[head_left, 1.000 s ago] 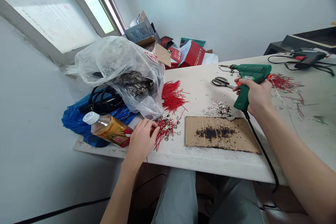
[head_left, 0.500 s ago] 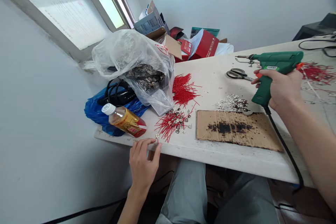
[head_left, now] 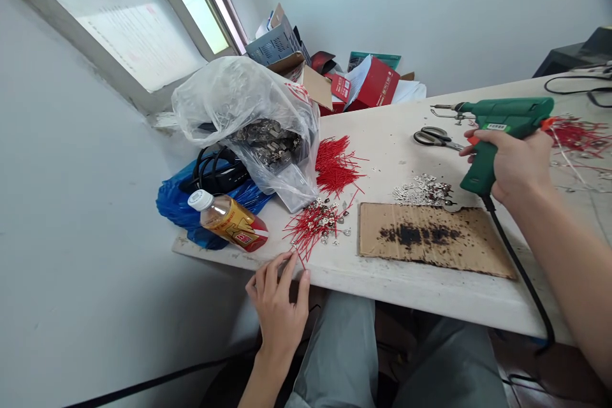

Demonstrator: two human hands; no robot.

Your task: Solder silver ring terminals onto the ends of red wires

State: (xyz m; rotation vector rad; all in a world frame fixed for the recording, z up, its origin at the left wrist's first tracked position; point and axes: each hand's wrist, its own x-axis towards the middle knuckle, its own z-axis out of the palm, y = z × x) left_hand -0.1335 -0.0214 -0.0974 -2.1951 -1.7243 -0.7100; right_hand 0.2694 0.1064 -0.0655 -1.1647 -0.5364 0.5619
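Observation:
My right hand [head_left: 523, 162] grips a green soldering gun [head_left: 509, 113] by its handle. Its tip points left, raised over the table near the scissors [head_left: 434, 136]. My left hand [head_left: 277, 296] is at the table's front edge, thumb and index finger apart. Between those fingertips lies a red wire [head_left: 301, 259] with a small metal terminal at its upper end, beside the pile of red wires with terminals [head_left: 318, 223]. Whether a fingertip touches the wire I cannot tell. A heap of loose metal terminals [head_left: 421, 189] lies behind a scorched cardboard piece [head_left: 373, 236].
A drink bottle [head_left: 234, 223] leans left of the wires. Behind it are a blue bag [head_left: 176, 204] and a clear plastic bag [head_left: 229, 89] of dark metal parts. More red wires [head_left: 337, 166] lie mid-table, others [head_left: 581, 136] far right. The gun's black cord [head_left: 519, 271] crosses the front edge.
My left hand has shifted right, towards the pile, and its thumb and index finger have spread. The wire with the terminal now lies at the pile's edge. My right hand stays nearly still.

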